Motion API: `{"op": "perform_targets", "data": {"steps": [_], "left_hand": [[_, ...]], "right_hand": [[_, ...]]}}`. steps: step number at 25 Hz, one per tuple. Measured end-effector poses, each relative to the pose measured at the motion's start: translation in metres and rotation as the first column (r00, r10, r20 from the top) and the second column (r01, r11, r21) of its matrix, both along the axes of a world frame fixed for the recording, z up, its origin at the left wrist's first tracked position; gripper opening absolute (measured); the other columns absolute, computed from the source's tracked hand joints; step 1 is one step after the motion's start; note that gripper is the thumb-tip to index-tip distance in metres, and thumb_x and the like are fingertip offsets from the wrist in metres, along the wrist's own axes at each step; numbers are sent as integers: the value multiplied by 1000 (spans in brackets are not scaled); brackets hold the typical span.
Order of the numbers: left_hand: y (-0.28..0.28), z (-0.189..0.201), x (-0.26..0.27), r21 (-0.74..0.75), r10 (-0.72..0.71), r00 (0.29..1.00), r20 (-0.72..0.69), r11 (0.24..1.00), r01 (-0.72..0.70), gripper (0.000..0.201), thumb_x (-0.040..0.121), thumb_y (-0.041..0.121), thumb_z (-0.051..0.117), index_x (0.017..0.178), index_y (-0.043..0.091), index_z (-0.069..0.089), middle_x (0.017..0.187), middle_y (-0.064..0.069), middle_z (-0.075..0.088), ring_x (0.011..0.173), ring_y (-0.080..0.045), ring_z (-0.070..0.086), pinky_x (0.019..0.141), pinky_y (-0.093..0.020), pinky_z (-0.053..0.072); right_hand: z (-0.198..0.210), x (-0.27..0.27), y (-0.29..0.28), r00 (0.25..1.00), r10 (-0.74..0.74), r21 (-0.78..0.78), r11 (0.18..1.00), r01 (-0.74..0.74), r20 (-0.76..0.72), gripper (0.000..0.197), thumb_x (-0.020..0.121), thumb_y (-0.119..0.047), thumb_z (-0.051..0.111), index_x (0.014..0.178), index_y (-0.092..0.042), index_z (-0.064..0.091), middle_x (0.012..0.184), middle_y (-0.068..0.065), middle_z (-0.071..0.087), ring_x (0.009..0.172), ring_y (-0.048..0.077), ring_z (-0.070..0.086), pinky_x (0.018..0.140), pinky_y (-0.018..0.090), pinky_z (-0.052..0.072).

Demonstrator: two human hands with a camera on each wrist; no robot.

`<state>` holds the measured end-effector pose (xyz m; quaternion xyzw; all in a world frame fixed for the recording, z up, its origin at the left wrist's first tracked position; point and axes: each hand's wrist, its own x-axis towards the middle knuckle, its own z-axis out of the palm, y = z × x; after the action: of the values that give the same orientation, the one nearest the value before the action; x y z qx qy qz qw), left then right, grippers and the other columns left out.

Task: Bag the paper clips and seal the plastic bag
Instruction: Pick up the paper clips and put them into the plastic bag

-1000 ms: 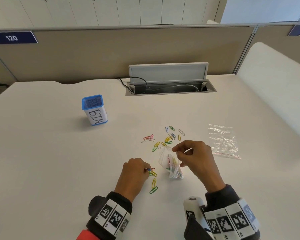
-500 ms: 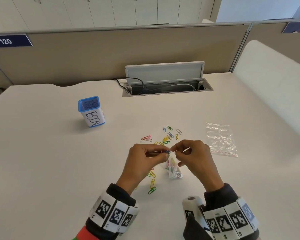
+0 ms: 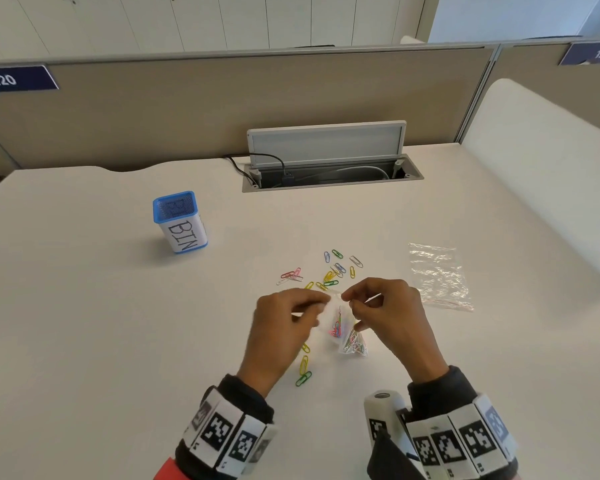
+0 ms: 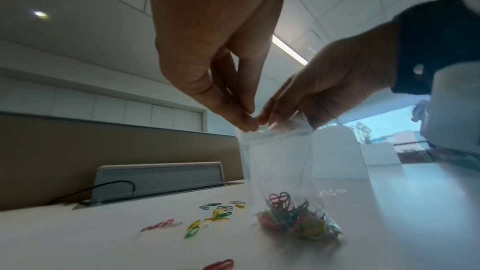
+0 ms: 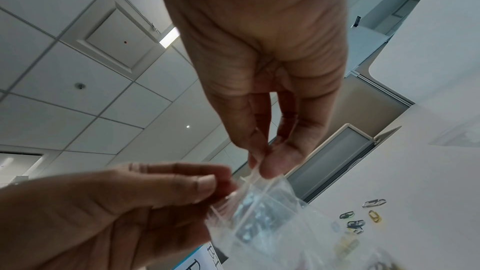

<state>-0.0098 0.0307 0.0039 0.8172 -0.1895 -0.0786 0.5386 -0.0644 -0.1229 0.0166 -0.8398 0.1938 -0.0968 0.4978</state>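
Left hand (image 3: pixel 284 320) risen from table clips to bag mouth (image 4: pixel 270 130), clip dropped inside, opposite right hand (image 3: pixel 385 306)

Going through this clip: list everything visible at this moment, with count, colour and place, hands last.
Bag with clips: one, clear, held up at centre, its bottom near the desk, a multicoloured heap of clips inside.
Loose paper clips: well over a dozen, mixed colours, scattered behind the hands; a few more near the left wrist.
Spare bag: one, clear, flat on the desk at right.
Bin: one, blue rim, white label reading BIN, far left.
Cable hatch: one, grey, lid raised, at the back of the desk, black cable leading into it.
Desk: one, white.
Partition: beige, number signs 120 and 121.
Left hand: fingers pinch the bag's top.
Right hand: fingers pinch the bag's top.
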Motion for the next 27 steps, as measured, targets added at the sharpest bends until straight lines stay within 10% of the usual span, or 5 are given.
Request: {"op": "perform_targets", "data": {"steps": [3, 6, 11, 27], "left_hand": [[28, -12, 11, 246, 90, 996, -29, 966, -80, 34, 72, 29, 74, 103, 20, 64, 92, -1, 66, 81, -17, 64, 70, -24, 51], [46, -29, 11, 660, 75, 988, -136, 750, 34, 86, 53, 52, 80, 123, 19, 41, 115, -8, 50, 106, -24, 52, 80, -30, 44], [36, -46, 2, 764, 27, 977, -210, 628, 147, 104, 46, 62, 77, 125, 12, 32, 121, -11, 44, 109, -24, 48, 88, -32, 45], [12, -44, 10, 663, -190, 981, 39, 740, 117, 45, 85, 13, 58, 128, 16, 43, 138, -7, 42, 123, -21, 42, 98, -26, 40]], "right_hand": [[0, 0, -2, 1000, -11, 0, 1000, 11, -6, 19, 79, 3, 58, 81, -9, 73, 70, 3, 68, 50, 14, 67, 48, 2, 44], [-1, 0, -1, 1000, -9, -2, 1000, 9, -10, 19, 80, 2, 59, 81, -10, 73, 67, 0, 66, 48, 10, 66, 48, 2, 45], [-3, 2, 1, 1000, -9, -18, 1000, 9, -16, 18, 80, 1, 59, 80, -11, 73, 71, 3, 68, 51, 13, 66, 49, 3, 46], [-6, 3, -3, 1000, -18, -29, 999, 17, -12, 19, 78, 1, 60, 79, -12, 73, 78, 7, 71, 54, 17, 67, 51, 2, 45]]}}
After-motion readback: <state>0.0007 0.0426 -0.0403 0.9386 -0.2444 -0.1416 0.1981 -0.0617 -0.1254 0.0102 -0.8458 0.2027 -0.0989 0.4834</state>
